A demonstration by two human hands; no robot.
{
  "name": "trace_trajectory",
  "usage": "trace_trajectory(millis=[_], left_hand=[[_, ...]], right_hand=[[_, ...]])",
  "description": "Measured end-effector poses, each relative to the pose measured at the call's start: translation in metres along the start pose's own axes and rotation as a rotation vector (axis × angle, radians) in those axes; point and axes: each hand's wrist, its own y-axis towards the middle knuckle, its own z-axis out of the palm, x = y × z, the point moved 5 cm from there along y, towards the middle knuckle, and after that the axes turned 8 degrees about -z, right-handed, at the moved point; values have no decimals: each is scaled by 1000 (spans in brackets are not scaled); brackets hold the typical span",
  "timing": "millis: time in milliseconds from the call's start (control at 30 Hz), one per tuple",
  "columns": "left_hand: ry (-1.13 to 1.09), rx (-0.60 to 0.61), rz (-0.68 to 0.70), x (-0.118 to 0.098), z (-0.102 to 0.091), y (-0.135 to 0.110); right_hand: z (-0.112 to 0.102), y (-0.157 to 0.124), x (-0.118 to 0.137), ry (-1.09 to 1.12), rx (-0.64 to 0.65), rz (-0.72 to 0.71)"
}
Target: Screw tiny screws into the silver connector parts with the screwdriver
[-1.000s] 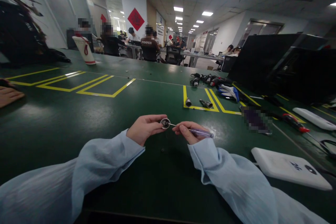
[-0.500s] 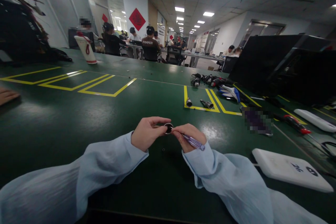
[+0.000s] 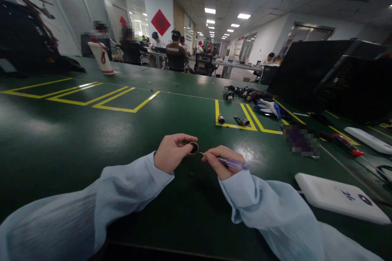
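My left hand [image 3: 172,151] is closed on a small round metal part [image 3: 196,149], pinched between thumb and fingers with its dark open end facing right. Most of that part is hidden behind the fingers. In my right hand [image 3: 223,160] is a thin screwdriver with a clear purple handle [image 3: 233,164]. Its slim shaft [image 3: 201,153] points left, with the tip close to the rim of the metal part; contact cannot be made out. Below the hands a tiny dark piece [image 3: 191,174] lies on the green table [image 3: 128,130].
Two metal fittings [image 3: 241,121] lie inside a yellow taped box. Behind them are dark cabled parts [image 3: 235,91] and a blue-white glove [image 3: 268,108]. To the right are a red-black screwdriver [image 3: 346,144] and a white power bank [image 3: 339,197]. A white cup [image 3: 102,58] stands far left.
My right hand has moved slightly right, drawing the screwdriver back from the metal part's opening. My left hand has tilted the part a little. The hand at the left edge is out of view.
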Motion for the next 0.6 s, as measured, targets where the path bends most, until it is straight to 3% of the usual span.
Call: trace_trajectory(millis=[100,167,433,600], left_hand=[[-124,-62,-39,1,-8,6],[-194,-96,-66,2,-12,9],[-239,-83,-108,2,-12,10],[-257,-76,-114,2,-11,10]], right_hand=[[10,-10,-25,386,104,449],[19,-17,-33,534,161,599],[25,-25,-40,458,123,601],[23,-26,-38,268,222,576]])
